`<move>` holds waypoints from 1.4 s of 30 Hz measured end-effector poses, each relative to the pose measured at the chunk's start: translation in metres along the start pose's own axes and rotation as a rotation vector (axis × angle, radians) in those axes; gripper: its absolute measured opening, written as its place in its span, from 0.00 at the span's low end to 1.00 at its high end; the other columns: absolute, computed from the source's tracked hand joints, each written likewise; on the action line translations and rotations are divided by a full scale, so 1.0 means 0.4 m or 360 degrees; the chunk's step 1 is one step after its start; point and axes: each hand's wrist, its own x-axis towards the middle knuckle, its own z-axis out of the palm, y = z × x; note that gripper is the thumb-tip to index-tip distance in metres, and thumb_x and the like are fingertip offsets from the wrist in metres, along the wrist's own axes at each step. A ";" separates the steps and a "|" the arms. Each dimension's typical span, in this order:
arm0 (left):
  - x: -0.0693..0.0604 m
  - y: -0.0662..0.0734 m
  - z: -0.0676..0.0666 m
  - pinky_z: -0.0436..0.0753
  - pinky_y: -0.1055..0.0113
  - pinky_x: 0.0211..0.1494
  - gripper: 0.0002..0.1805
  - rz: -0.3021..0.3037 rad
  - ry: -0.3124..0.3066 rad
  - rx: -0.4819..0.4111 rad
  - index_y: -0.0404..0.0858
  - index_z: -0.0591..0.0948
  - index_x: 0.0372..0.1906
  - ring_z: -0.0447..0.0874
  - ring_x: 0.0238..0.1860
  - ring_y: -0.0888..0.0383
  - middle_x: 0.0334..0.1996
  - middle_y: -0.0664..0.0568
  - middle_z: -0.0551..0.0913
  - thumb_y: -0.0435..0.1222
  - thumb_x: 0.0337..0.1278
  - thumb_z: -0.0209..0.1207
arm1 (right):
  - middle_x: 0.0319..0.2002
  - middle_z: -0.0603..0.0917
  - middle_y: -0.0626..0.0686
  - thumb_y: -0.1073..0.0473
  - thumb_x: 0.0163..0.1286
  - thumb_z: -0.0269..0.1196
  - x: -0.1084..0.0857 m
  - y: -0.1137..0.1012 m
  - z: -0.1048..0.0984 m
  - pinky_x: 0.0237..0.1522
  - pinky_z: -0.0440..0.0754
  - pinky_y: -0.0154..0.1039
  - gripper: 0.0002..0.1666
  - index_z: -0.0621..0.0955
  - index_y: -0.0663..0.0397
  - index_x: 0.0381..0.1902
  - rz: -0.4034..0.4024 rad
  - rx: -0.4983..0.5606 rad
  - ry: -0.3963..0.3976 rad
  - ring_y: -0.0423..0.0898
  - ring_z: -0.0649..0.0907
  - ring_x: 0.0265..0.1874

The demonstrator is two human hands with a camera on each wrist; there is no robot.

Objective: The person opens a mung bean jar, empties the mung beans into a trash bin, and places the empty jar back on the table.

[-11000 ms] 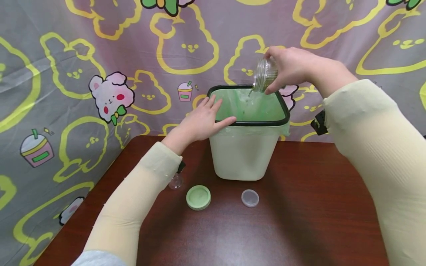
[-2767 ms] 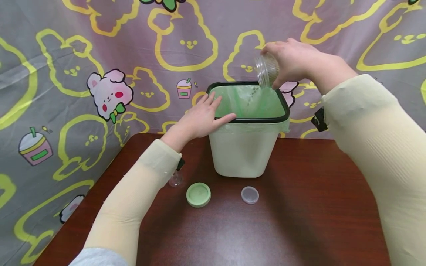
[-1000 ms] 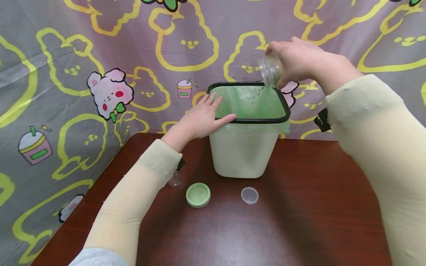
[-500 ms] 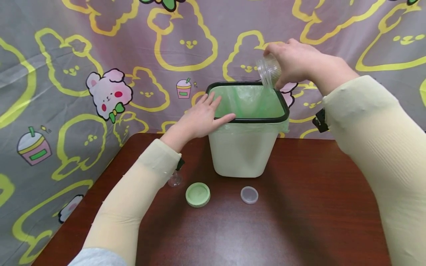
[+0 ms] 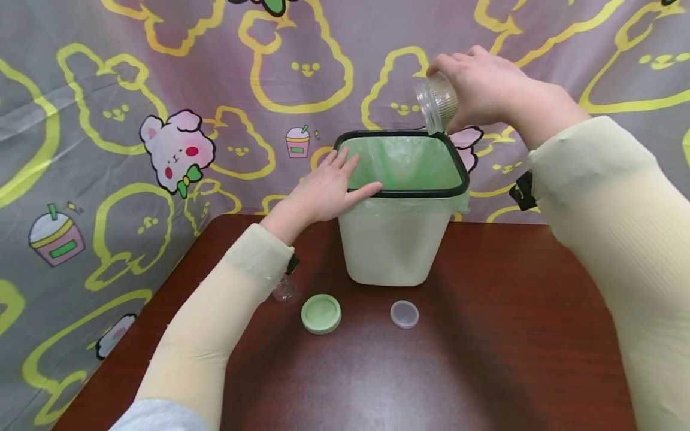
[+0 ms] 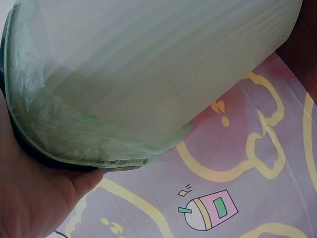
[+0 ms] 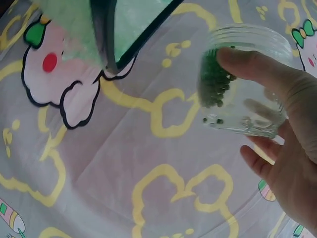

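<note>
A white trash bin (image 5: 396,245) with a black rim and green bag liner stands on the table. Across its left rim rests my left hand (image 5: 325,190), fingers straight and spread; the left wrist view shows fingers against the rim's outside. My right hand (image 5: 485,90) grips a clear ribbed jar (image 5: 435,105) by its sides, tilted with its open mouth at the bin's back right corner. Small round green beans (image 7: 214,82), like mung beans, lie along the jar's inner wall in the right wrist view. Whatever lies at the bin's bottom is hidden.
On the dark wooden table (image 5: 377,377), a pale green round lid (image 5: 321,314) and a translucent disc lid (image 5: 405,314) lie before the bin. A small clear object (image 5: 284,290) is partly behind my left sleeve. A patterned cloth (image 5: 312,54) hangs close behind.
Beans were falling from the jar into the bin earlier; none are seen falling now. The right hand and jar have risen slightly. My left hand has stayed on the rim.
</note>
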 end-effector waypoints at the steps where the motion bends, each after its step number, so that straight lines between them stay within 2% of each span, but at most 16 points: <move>1: 0.000 0.000 0.000 0.59 0.42 0.68 0.54 -0.0001 -0.0002 -0.0001 0.44 0.50 0.78 0.36 0.76 0.49 0.77 0.47 0.43 0.75 0.55 0.33 | 0.62 0.69 0.67 0.60 0.44 0.74 0.000 0.000 0.000 0.50 0.68 0.66 0.55 0.61 0.61 0.69 0.0002 0.0000 -0.0006 0.69 0.64 0.55; 13: 0.002 -0.004 0.001 0.58 0.42 0.68 0.54 -0.0007 0.0007 -0.0002 0.44 0.51 0.78 0.36 0.76 0.49 0.77 0.47 0.43 0.76 0.55 0.34 | 0.59 0.70 0.67 0.61 0.44 0.74 0.005 -0.003 0.018 0.46 0.70 0.65 0.52 0.62 0.60 0.67 -0.0038 -0.0032 -0.0093 0.68 0.64 0.53; 19: 0.002 -0.003 0.001 0.60 0.41 0.67 0.54 -0.0012 0.0006 0.0009 0.44 0.51 0.78 0.37 0.76 0.49 0.77 0.48 0.43 0.76 0.54 0.33 | 0.61 0.69 0.68 0.60 0.45 0.73 0.008 -0.007 0.016 0.51 0.68 0.65 0.52 0.62 0.61 0.68 -0.0063 -0.0019 0.0000 0.69 0.64 0.55; 25: 0.003 -0.003 0.000 0.58 0.44 0.69 0.54 -0.0001 0.0009 0.0011 0.44 0.51 0.78 0.37 0.76 0.48 0.77 0.47 0.43 0.76 0.55 0.33 | 0.61 0.70 0.67 0.59 0.44 0.74 0.005 -0.002 0.001 0.47 0.69 0.66 0.54 0.62 0.59 0.68 -0.0031 -0.0036 -0.0062 0.69 0.65 0.54; 28: 0.003 -0.003 0.000 0.56 0.46 0.70 0.54 0.0005 0.0005 0.0010 0.43 0.51 0.78 0.37 0.76 0.48 0.77 0.46 0.43 0.75 0.56 0.33 | 0.61 0.70 0.67 0.59 0.43 0.75 0.005 0.000 0.004 0.47 0.69 0.65 0.54 0.62 0.60 0.68 -0.0035 -0.0035 -0.0051 0.69 0.65 0.53; 35: 0.001 -0.004 0.003 0.58 0.44 0.69 0.54 -0.0008 0.0000 0.0002 0.44 0.51 0.78 0.36 0.76 0.49 0.77 0.47 0.43 0.75 0.55 0.33 | 0.62 0.69 0.68 0.61 0.44 0.74 0.007 -0.001 0.013 0.46 0.69 0.66 0.54 0.62 0.59 0.69 -0.0039 -0.0021 -0.0088 0.68 0.65 0.53; 39: 0.001 -0.002 0.001 0.58 0.44 0.69 0.53 0.0002 0.0008 0.0006 0.43 0.51 0.77 0.37 0.76 0.49 0.77 0.46 0.44 0.75 0.56 0.34 | 0.62 0.68 0.67 0.62 0.44 0.74 0.007 -0.003 0.015 0.45 0.70 0.64 0.53 0.62 0.60 0.67 -0.0060 -0.0072 -0.0132 0.68 0.65 0.52; 42: 0.000 -0.003 -0.002 0.57 0.45 0.70 0.53 0.0001 0.0009 0.0008 0.43 0.51 0.77 0.37 0.76 0.48 0.77 0.46 0.44 0.75 0.56 0.34 | 0.61 0.67 0.67 0.61 0.44 0.74 0.008 -0.004 0.010 0.46 0.70 0.65 0.52 0.63 0.61 0.67 -0.0094 -0.0127 -0.0118 0.68 0.64 0.53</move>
